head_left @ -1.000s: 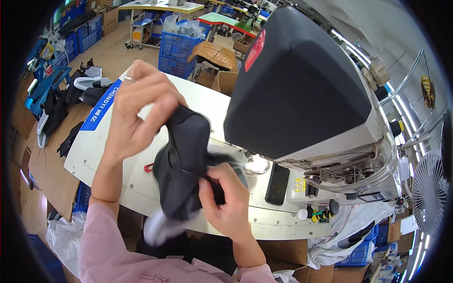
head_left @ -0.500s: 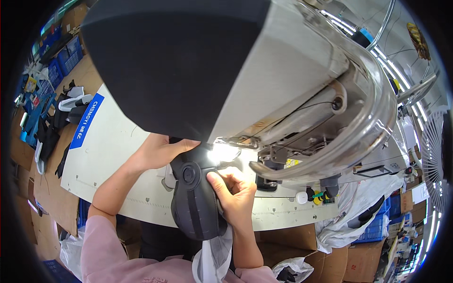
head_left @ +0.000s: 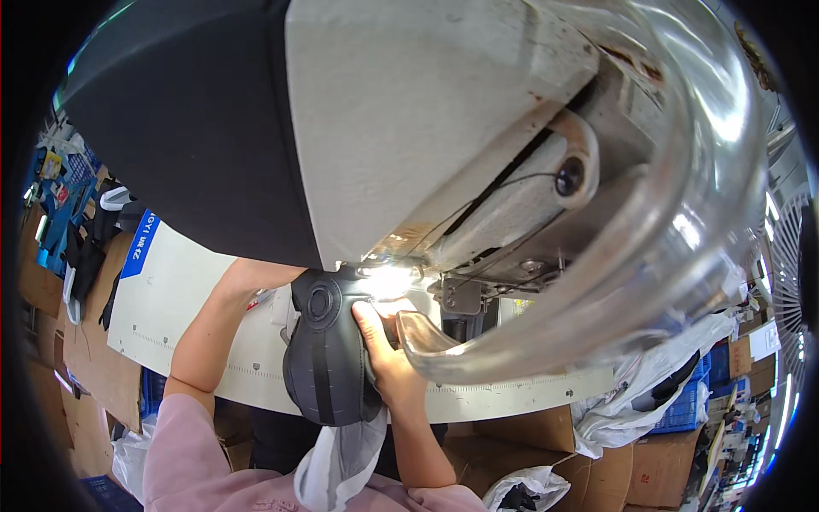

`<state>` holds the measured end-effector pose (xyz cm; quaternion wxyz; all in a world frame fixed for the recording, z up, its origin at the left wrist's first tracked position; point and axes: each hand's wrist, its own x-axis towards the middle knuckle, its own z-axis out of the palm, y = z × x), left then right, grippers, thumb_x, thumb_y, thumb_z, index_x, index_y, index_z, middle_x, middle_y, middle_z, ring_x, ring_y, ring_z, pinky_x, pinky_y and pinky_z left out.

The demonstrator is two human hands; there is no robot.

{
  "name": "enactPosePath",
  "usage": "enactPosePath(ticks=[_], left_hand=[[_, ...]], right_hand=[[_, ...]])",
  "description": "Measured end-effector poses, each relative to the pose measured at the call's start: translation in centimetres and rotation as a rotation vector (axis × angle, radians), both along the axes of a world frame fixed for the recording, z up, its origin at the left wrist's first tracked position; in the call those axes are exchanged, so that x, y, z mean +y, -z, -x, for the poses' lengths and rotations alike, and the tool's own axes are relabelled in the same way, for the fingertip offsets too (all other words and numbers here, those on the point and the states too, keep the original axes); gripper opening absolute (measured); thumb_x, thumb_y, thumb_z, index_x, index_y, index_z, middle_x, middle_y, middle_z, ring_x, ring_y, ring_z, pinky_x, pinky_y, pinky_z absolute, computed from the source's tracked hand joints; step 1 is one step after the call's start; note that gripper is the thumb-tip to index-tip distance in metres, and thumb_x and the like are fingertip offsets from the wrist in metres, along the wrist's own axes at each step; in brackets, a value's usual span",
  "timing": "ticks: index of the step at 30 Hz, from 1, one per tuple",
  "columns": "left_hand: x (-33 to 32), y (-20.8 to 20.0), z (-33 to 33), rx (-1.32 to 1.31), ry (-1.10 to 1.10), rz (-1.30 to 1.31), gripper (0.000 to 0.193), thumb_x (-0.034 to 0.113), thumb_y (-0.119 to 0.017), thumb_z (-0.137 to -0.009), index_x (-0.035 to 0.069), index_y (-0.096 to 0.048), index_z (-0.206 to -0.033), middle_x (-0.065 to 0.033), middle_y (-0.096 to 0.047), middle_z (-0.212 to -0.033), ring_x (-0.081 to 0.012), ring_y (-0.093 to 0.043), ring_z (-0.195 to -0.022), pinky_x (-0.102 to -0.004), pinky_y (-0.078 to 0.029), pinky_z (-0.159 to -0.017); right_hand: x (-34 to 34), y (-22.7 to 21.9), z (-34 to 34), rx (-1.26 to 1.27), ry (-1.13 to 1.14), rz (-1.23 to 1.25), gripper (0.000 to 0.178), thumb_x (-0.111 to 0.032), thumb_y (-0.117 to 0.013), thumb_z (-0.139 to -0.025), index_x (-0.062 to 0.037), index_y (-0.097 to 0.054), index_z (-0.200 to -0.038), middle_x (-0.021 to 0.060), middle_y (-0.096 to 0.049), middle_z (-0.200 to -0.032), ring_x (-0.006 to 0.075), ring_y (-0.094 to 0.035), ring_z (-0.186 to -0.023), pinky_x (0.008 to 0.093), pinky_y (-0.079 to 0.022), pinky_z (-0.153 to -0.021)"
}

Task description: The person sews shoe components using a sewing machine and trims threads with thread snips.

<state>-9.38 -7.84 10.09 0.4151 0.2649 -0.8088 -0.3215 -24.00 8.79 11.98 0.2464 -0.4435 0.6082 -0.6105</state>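
Note:
Under the lit needle area of a sewing machine (head_left: 409, 136) lies a black padded sewn piece (head_left: 333, 371), shaped like a shoe upper. It has a raised round ring, a darker stripe down its middle, and white lining cloth (head_left: 341, 465) hanging from its lower end. My right hand (head_left: 388, 354) grips its right edge with the thumb on top; a curved metal bar hides part of the fingers. My left hand (head_left: 269, 275) reaches to the far left side of the piece, and its fingers are hidden behind the machine head.
The thick curved metal bar (head_left: 546, 350) juts close over my right hand. A pale table (head_left: 196, 290) with ruler marks spreads beneath. Black and white pieces (head_left: 85, 247) lie on cardboard at left. Cardboard boxes (head_left: 597, 461), white bags and a blue crate (head_left: 682, 401) stand at lower right.
The view has shifted, so the machine looms larger and the metal bar covers more of my right hand. The left fingers have gone out of sight behind the machine head.

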Motion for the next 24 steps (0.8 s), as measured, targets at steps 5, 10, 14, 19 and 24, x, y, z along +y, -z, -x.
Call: enactPosePath(ticks=[5,10,14,19,24], left_hand=[[-0.3,-0.6,-0.2,-0.007,-0.009,0.008,0.016,-0.001,-0.069,-0.079,-0.001,-0.068,-0.095,-0.0094,-0.069,-0.090,-0.0202,-0.064,-0.081,-0.0320,-0.051,-0.072],[-0.7,-0.6,-0.3,0.008,-0.025,0.009,0.016,-0.001,-0.069,-0.080,-0.001,-0.068,-0.095,-0.0095,-0.068,-0.091,-0.0201,-0.064,-0.081,-0.0320,-0.051,-0.073],[-1.0,-0.5,-0.1,0.020,-0.038,0.010,0.016,0.000,-0.069,-0.080,-0.001,-0.068,-0.096,-0.0095,-0.068,-0.091,-0.0200,-0.064,-0.082,-0.0320,-0.051,-0.073],[-1.4,-0.3,0.0,0.038,-0.060,0.016,0.016,0.000,-0.069,-0.080,-0.002,-0.068,-0.096,-0.0096,-0.068,-0.092,-0.0199,-0.064,-0.083,-0.0321,-0.051,-0.074],[-1.5,-0.1,0.2,0.053,-0.079,0.023,0.017,0.000,-0.069,-0.080,-0.002,-0.068,-0.097,-0.0097,-0.068,-0.093,-0.0198,-0.064,-0.084,-0.0321,-0.051,-0.075]], right_hand=[[-0.2,1.0,-0.7,-0.205,0.017,-0.006,0.013,0.000,-0.074,-0.085,0.0042,-0.065,-0.093,0.0066,-0.066,-0.088,0.0126,-0.063,-0.082,0.0256,-0.049,-0.077],[-0.3,1.6,-1.1,-0.314,0.048,0.012,0.014,-0.007,-0.078,-0.082,-0.0001,-0.071,-0.092,0.0013,-0.069,-0.078,0.0059,-0.060,-0.069,0.0233,-0.047,-0.063],[-0.3,1.7,-1.4,-0.318,0.024,0.068,0.010,0.002,-0.072,-0.086,0.0036,-0.068,-0.095,0.0047,-0.069,-0.083,0.0078,-0.062,-0.076,0.0216,-0.049,-0.072],[-1.0,2.1,-1.6,-0.176,0.061,0.155,0.009,0.003,-0.073,-0.084,0.0037,-0.068,-0.092,0.0057,-0.070,-0.084,0.0076,-0.062,-0.077,0.0212,-0.049,-0.072],[-1.0,2.1,-1.1,-0.107,0.140,0.079,0.011,0.002,-0.076,-0.082,0.0026,-0.069,-0.090,0.0046,-0.070,-0.084,0.0074,-0.062,-0.074,0.0210,-0.049,-0.071]])
